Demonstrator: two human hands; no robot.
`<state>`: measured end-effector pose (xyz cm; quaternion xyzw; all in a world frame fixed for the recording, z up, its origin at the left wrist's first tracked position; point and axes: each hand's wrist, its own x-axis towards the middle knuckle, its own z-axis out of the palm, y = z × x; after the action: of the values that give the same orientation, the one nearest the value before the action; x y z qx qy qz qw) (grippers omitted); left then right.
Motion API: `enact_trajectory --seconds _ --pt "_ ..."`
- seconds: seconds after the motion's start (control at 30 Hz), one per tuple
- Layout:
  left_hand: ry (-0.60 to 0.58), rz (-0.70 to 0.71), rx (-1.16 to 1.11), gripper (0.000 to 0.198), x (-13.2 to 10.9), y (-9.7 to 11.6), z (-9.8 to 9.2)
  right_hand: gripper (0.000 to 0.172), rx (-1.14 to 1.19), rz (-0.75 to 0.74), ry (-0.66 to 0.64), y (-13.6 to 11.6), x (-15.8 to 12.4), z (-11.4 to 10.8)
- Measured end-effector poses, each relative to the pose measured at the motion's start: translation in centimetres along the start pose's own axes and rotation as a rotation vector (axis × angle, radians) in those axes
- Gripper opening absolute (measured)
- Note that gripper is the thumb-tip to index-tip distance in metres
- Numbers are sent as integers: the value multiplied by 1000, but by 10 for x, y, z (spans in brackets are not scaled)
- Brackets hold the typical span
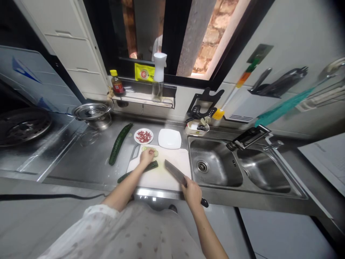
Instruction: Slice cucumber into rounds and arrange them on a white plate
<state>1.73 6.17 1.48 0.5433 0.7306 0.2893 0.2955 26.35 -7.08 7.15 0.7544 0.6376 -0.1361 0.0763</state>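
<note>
My right hand [192, 191] is wrapped round the black handle of a kitchen knife [174, 172], its broad blade slanting over the right half of the white cutting board [168, 181]. At the board's upper left, the fingers of my left hand [147, 157] are pinched together on a pale cucumber slice [156, 153]. More slices [145, 148] lie just beyond those fingers. Under my left forearm rests a cut cucumber [153, 165], partly hidden by the arm. A whole cucumber [118, 145] lies on the steel counter left of the board.
Behind the board stand a small plate of chopped red pieces [143, 136] and a white square plate [169, 139]. A double sink [215, 162] adjoins on the right. A lidded steel pot [93, 114] sits at back left, below a shelf holding a sauce bottle [116, 83] and spray bottle [159, 73].
</note>
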Motion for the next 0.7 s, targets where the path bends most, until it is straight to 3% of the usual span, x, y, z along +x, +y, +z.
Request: enact_trajectory --seconds 0.3,0.53,0.7 --pt "-14 7 155 20 25 -4 10 43 36 -25 -15 -1 4 10" --pt "-10 212 268 24 24 -8 3 42 34 -7 -10 2 3 7" --pt "-69 249 371 22 23 -10 0 41 50 -15 -20 -2 4 3"
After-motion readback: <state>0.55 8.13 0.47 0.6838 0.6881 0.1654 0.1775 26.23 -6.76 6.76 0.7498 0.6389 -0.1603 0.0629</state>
